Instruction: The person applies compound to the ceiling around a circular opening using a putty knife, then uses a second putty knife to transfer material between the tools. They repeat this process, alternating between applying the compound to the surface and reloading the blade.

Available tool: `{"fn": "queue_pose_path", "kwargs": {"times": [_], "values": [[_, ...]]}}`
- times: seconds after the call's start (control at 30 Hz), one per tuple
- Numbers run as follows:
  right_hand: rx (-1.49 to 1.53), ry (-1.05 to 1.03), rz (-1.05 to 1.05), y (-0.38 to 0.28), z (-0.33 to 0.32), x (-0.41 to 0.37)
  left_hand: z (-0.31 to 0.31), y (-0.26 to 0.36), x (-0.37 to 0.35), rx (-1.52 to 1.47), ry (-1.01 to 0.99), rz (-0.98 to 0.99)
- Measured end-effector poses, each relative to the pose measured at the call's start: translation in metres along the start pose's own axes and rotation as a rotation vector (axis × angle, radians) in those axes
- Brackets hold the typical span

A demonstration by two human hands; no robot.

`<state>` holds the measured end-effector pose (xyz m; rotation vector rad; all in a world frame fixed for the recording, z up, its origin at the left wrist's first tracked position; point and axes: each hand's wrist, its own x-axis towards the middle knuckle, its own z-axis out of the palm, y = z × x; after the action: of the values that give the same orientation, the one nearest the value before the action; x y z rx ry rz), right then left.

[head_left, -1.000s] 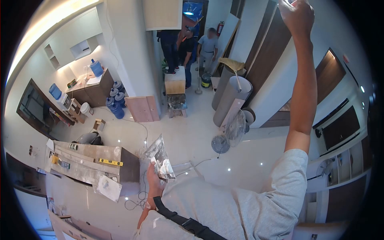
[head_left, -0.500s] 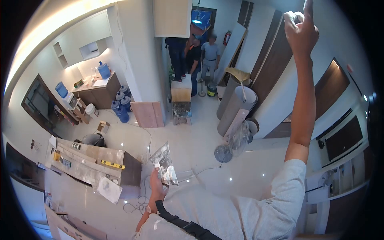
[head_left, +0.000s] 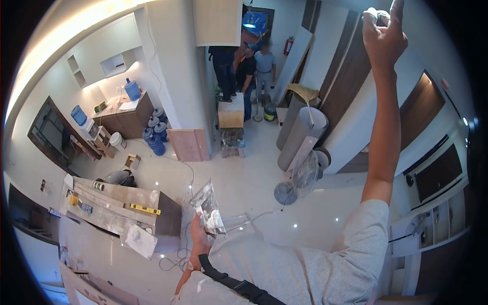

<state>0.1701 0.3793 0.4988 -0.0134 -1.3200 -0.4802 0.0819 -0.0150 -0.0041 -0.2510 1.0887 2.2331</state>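
Observation:
My left hand [head_left: 199, 240] is low in front of my body, its fingers wrapped round a broad putty knife [head_left: 206, 195]. White putty [head_left: 215, 221] lies on the blade, which points up and away from me. My right hand [head_left: 386, 38] is raised at the top right near the ceiling. Its index finger stretches upward past the frame's top edge while the other fingers curl in, with white smears on them. Whatever those fingers grip, if anything, I cannot make out.
A dusty workbench [head_left: 114, 203] with a yellow spirit level [head_left: 145, 209] stands left. A fan [head_left: 305, 173] and large grey rolls [head_left: 302, 137] are at right. Several people are at the back, one standing on a wooden box [head_left: 231, 114]. Cables [head_left: 178, 262] lie on the floor.
My right hand has shifted very slightly right and down in view. The putty knife stays in my left hand, almost unmoved. The whole view has drifted a little.

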Motion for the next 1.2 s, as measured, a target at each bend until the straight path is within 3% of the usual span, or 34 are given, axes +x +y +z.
{"fn": "queue_pose_path", "kwargs": {"times": [0.1, 0.2, 0.3, 0.4, 0.5, 0.8, 1.0, 1.2], "values": [[-0.177, 0.016, -0.340, -0.007, -0.013, 0.010, 0.008, 0.005, -0.005, -0.038, -0.005, -0.026], [-0.108, -0.179, -0.025, -0.006, -0.014, 0.006, 0.002, 0.002, -0.001, -0.035, -0.002, -0.015], [-0.166, -0.112, -0.181, -0.002, -0.015, 0.006, -0.001, 0.000, 0.001, -0.069, -0.029, -0.012], [-0.124, -0.286, 0.211, -0.010, -0.018, 0.005, -0.004, -0.002, 0.003, -0.063, -0.011, -0.026], [-0.164, -0.153, -0.168, -0.007, -0.021, 0.008, -0.004, -0.001, 0.003, -0.061, 0.005, -0.039], [-0.026, -0.110, 0.060, 0.011, -0.006, -0.009, -0.010, -0.005, 0.011, -0.089, -0.025, -0.028], [-0.052, -0.136, -0.039, -0.008, -0.016, -0.001, -0.007, -0.002, 0.007, -0.091, -0.011, -0.055], [-0.080, -0.085, 0.006, 0.003, -0.008, -0.009, -0.006, -0.001, 0.006, -0.096, -0.023, -0.036]]}}
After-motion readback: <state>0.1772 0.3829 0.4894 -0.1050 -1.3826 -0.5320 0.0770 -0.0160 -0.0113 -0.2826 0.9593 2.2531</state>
